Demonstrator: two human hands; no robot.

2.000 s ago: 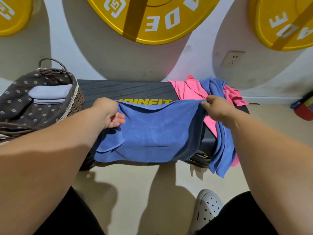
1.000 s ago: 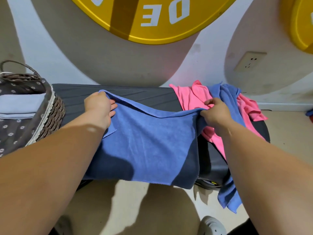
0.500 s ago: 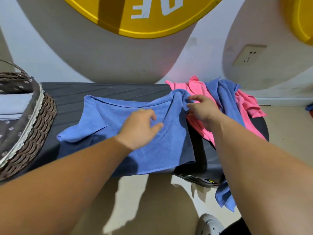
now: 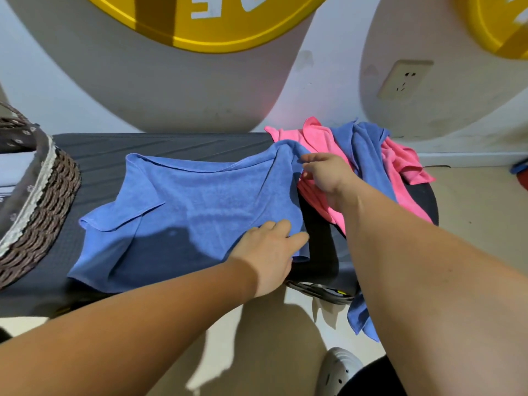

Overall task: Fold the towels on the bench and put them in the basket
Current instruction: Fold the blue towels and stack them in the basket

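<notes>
A blue towel (image 4: 200, 201) lies spread on the dark bench (image 4: 177, 145), its left corner flipped over. My right hand (image 4: 328, 175) pinches the towel's far right corner. At the near right corner my left hand (image 4: 268, 250) rests on the cloth, fingers loosely bent, thumb over the edge. A heap of pink towels (image 4: 317, 138) and another blue towel (image 4: 363, 152) covers the bench's right end, partly hanging down. The wicker basket (image 4: 48, 207) with dark floral lining stands at the bench's left end, with a folded pale towel (image 4: 14, 170) inside.
Yellow weight plates (image 4: 228, 30) lean on the white wall behind the bench, beside a wall socket (image 4: 403, 80). Beige floor lies in front, with my grey shoe (image 4: 340, 370) at the bottom right.
My left hand let go of the towel's left corner and crossed to its near right corner. The towel now lies on the bench. My right hand stayed at the far right corner.
</notes>
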